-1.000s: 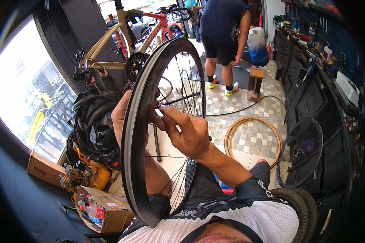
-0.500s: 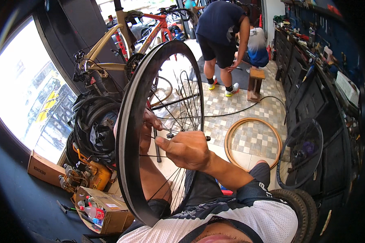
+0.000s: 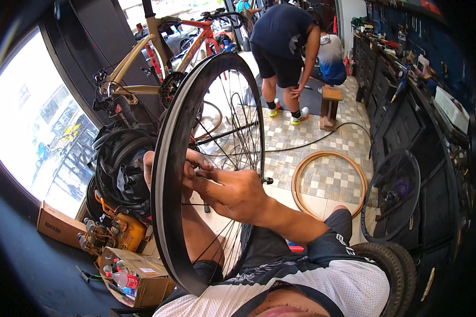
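A bicycle wheel (image 3: 166, 222) with a deep black rim and dark spokes stands upright before me, without a tyre, its lower part against my body. My left hand (image 3: 194, 160) is wrapped round the rim's left side, part of it showing beyond the outer edge and its fingers curled inside. Against those fingertips press the closed thumb and fingers of my right hand (image 3: 235, 194), which reaches across the spokes. What the right fingers pinch is hidden. The axle end (image 3: 268, 181) sticks out just past my right knuckles.
A gold bicycle frame (image 3: 135, 87) hangs at the far left, above black tyres (image 3: 119, 153). Below are an orange compressor (image 3: 124, 232) and a cardboard box (image 3: 153, 288). Tan tyres (image 3: 301, 198) lie on the tiles. Beyond, a person (image 3: 283, 37) bends near a wooden stool (image 3: 330, 103).
My right hand has moved left toward the rim, and its fingertips now meet those of my left hand. The wheel has hardly moved.
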Tool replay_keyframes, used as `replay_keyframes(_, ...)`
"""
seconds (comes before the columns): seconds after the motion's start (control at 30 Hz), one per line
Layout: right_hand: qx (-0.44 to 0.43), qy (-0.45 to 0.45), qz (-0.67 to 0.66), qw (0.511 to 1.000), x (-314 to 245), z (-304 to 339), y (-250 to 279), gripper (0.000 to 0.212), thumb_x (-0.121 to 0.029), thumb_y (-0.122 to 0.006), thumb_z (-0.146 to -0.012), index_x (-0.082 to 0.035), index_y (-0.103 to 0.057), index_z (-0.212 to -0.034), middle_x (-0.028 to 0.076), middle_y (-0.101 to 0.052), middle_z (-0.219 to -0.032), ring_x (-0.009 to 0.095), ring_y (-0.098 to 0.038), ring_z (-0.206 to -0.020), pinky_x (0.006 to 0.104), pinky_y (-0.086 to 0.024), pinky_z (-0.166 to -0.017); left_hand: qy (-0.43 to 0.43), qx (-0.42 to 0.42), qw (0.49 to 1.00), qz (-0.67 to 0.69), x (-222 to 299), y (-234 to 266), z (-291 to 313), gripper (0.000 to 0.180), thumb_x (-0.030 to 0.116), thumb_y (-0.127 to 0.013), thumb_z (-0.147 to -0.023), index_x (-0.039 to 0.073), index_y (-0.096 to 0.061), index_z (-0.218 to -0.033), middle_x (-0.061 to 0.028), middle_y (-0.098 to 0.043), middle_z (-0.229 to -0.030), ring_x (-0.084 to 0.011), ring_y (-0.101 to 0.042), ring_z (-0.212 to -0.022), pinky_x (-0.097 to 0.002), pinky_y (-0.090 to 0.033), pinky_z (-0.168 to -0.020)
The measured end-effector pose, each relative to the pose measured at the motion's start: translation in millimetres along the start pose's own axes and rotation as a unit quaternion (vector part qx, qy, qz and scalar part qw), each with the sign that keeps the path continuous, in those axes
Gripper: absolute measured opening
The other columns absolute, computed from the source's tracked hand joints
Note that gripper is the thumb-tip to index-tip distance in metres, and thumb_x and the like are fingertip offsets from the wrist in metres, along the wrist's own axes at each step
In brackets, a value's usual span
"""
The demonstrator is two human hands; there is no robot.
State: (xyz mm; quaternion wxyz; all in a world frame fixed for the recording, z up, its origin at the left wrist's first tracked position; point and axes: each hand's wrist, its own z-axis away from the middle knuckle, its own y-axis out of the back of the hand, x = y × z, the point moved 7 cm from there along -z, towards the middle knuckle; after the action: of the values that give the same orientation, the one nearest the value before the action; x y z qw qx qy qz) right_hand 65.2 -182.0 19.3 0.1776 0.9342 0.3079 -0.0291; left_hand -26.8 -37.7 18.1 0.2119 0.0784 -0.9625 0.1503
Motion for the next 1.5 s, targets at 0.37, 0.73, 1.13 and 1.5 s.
replay_keyframes(0.37, -0.070, -0.287, -0.036, 0.955, 111.0, 65.8, 21.2, 0.042, -0.040, -0.076, -0.098, -0.009, -0.073, -0.127, 0.016, -0.073, -0.113, 0.032, -0.072, -0.104, 0.0429, -0.058, -0.089, -0.071, 0.047, 0.990, -0.113, 21.5, -3.5, -6.6, 0.032, 0.032, -0.059, -0.109, 0.000, -0.061, -0.116, -0.0163, -0.065, -0.089, -0.0376, -0.072, -0.089, -0.0570, -0.067, -0.071)
replay_keyframes(0.73, -0.196, -0.312, -0.174, 0.913, 151.7, 109.3, -18.5, 0.040, -0.033, -0.078, -0.095, -0.010, -0.074, -0.128, 0.006, -0.073, -0.110, 0.015, -0.060, -0.077, 0.0313, -0.049, -0.068, -0.113, 0.168, 0.893, -0.401, 53.5, 63.6, 19.6, 0.035, 0.031, -0.060, -0.110, 0.002, -0.067, -0.129, -0.0115, -0.066, -0.111, -0.0258, -0.062, -0.107, -0.0417, -0.063, -0.083)
replay_keyframes(1.13, -0.144, -0.361, -0.294, 0.873, 149.7, 126.9, -20.7, 0.028, -0.017, -0.070, -0.101, -0.003, -0.059, -0.122, 0.009, -0.072, -0.122, 0.020, -0.071, -0.110, 0.0354, -0.058, -0.084, 0.206, 0.485, 0.839, -0.137, -27.9, 217.1, 131.2, 0.024, 0.015, -0.065, -0.108, 0.003, -0.064, -0.129, -0.0079, -0.069, -0.103, -0.0231, -0.070, -0.094, -0.0384, -0.063, -0.083)
replay_keyframes(1.5, -0.248, -0.387, -0.251, 0.852, 155.8, 116.8, -21.0, 0.042, -0.047, -0.080, -0.095, -0.005, -0.073, -0.095, 0.016, -0.075, -0.118, 0.024, -0.071, -0.105, 0.0342, -0.054, -0.084, 0.338, 0.247, 0.901, -0.110, -84.0, 159.6, 117.0, 0.016, 0.003, -0.074, -0.098, 0.002, -0.066, -0.112, -0.0106, -0.073, -0.096, -0.0190, -0.073, -0.082, -0.0339, -0.063, -0.074)
